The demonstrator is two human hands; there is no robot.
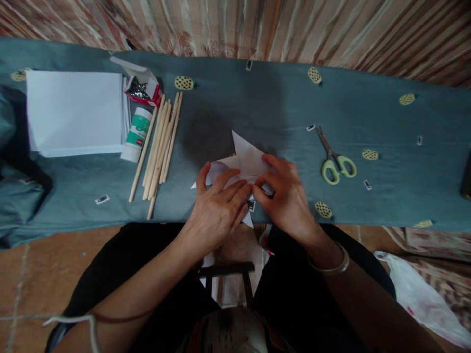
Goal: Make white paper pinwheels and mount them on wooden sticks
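A white paper [250,153] with pointed corners, cut and folded pinwheel-like, lies near the front edge of the cloth-covered table. My left hand [220,206] holds its left side, thumb and fingers bent over a curled flap and fingertips pressed near the middle. From the right, my right hand [285,193] grips the paper, with thumb and index finger pinched close to its centre. Whatever is between those fingertips is too small or hidden to tell. One paper point sticks up away from me, and another hangs at the table edge below my hands.
Green-handled scissors [336,164] lie to the right. On the left are several wooden sticks [158,152], a glue stick [137,135], an open red-and-white box [143,90] of small metal pieces, and a stack of white paper [75,113]. A patterned curtain [235,27] hangs behind the table.
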